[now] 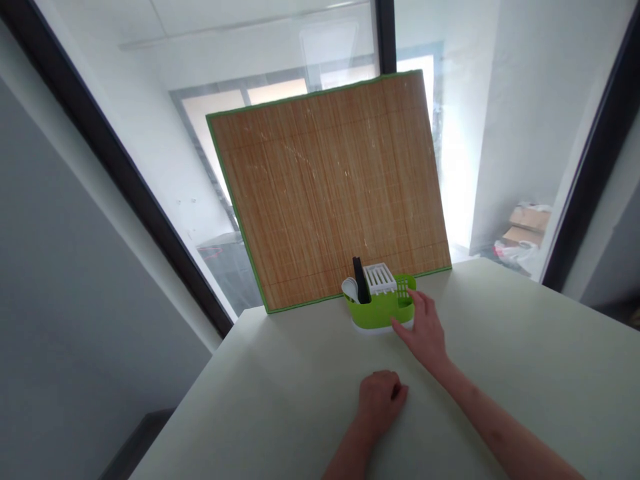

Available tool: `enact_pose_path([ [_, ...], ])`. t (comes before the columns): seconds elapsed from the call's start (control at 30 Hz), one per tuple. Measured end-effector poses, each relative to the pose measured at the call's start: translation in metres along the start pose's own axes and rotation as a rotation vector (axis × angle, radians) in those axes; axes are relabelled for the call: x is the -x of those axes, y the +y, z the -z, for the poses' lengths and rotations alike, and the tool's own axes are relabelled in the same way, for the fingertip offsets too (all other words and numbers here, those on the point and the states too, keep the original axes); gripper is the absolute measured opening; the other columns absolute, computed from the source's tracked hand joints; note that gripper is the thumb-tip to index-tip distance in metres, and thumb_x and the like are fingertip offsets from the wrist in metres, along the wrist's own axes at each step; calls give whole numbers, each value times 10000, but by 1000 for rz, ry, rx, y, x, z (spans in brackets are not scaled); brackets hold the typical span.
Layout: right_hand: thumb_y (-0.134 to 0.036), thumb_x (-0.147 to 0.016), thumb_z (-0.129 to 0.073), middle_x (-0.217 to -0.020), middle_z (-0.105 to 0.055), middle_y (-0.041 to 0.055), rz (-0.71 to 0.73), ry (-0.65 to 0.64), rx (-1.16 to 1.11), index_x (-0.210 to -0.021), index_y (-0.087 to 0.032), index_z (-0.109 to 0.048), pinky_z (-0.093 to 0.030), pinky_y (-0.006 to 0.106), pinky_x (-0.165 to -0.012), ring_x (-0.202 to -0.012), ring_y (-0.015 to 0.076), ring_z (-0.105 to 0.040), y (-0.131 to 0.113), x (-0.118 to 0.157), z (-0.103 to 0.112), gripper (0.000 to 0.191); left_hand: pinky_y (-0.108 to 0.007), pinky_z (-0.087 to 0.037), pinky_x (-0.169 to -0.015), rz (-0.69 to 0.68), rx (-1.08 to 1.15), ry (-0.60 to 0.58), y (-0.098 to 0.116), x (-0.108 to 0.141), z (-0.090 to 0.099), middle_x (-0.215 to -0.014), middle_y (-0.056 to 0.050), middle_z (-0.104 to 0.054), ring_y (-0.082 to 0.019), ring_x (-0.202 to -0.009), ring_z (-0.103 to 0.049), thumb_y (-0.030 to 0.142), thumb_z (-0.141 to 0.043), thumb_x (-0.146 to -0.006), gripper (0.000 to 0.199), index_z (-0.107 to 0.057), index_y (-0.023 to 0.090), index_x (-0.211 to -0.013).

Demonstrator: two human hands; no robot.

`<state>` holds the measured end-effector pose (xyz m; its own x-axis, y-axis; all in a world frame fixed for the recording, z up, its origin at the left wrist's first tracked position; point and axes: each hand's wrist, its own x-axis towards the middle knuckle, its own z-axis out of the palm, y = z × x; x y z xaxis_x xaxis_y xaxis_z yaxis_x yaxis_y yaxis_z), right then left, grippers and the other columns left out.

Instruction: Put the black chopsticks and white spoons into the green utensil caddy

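Note:
A green utensil caddy with a white base stands upright on the table. In its left part are a white spoon and a black-handled utensil, its lower end hidden. A white slotted rack sits over the middle. My right hand is at the caddy's right end, thumb and fingers apart; I cannot tell whether the fingertips touch it. My left hand rests on the table in front of the caddy, its fingers curled into a loose fist with nothing visible in it.
A bamboo mat with green edging leans upright against the window behind the caddy. The pale table narrows toward the back. Beyond the glass lie cardboard boxes and a plastic bag.

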<state>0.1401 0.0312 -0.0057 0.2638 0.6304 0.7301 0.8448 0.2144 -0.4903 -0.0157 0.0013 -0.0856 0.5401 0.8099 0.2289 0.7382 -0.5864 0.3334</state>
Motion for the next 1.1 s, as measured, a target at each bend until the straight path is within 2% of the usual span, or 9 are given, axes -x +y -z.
enact_pose_path([
  [0.07, -494, -756, -566, -1303, -380, 166, -3, 37, 42, -1347, -172, -302, -406, 433, -905, -1174, 299, -408, -15, -21, -11, 723, -249, -280, -604, 7, -2, 1, 0, 1, 0, -721, 4, -593, -132, -677, -498, 351, -490, -841, 210, -563, 190, -727],
  [0.2, -539, -745, -579, -1364, -320, 196, -51, -13, 196, -1372, -199, -280, -394, 458, -870, -1142, 341, -431, -33, -39, -34, 774, -250, -275, -602, 7, -12, 11, -1, 1, -2, -717, 7, -595, -131, -676, -501, 340, -509, -829, 192, -564, 192, -721],
  [0.37, -578, -760, -555, -1383, -302, 190, -138, -62, 280, -1405, -225, -223, -433, 370, -772, -1069, 312, -502, -43, -47, -44, 807, -251, -268, -592, -3, -28, 32, -2, 1, -5, -710, 15, -593, -128, -665, -501, 326, -527, -818, 175, -558, 195, -706],
  [0.5, -571, -768, -545, -1261, -437, 165, -208, -132, 322, -1411, -235, -206, -442, 323, -653, -907, 264, -580, -46, -57, -44, 800, -252, -268, -594, -1, -29, 40, -1, 1, -6, -710, 15, -593, -129, -665, -501, 320, -531, -815, 166, -556, 197, -707],
  [0.63, -543, -766, -548, -1095, -530, 116, -251, -196, 348, -1338, -238, -338, -436, 318, -630, -835, 250, -597, -43, -65, -45, 682, -254, -271, -597, 0, -29, 27, -1, 2, -5, -713, 8, -591, -134, -674, -501, 319, -519, -820, 174, -551, 194, -704],
  [0.73, -551, -760, -540, -1097, -534, 102, -256, -217, 337, -1267, -248, -418, -437, 311, -634, -846, 243, -597, -34, -72, -43, 603, -252, -275, -600, -2, -15, 21, -2, 2, -4, -712, 7, -585, -132, -673, -493, 302, -502, -827, 169, -541, 192, -704],
  [0.83, -560, -758, -533, -1110, -541, 96, -257, -211, 339, -1254, -252, -429, -437, 303, -637, -857, 235, -597, -17, -84, -35, 594, -253, -277, -602, 3, -13, 25, -2, 1, -3, -706, 8, -580, -130, -669, -489, 286, -499, -826, 166, -528, 190, -694],
  [1.1, -595, -757, -509, -1073, -573, 86, -328, -148, 388, -1180, -237, -481, -437, 308, -618, -819, 236, -604, 64, -132, 7, 555, -255, -295, -621, 5, 7, 33, -5, -1, -8, -711, 3, -590, -135, -682, -507, 277, -484, -837, 178, -504, 188, -684],
])
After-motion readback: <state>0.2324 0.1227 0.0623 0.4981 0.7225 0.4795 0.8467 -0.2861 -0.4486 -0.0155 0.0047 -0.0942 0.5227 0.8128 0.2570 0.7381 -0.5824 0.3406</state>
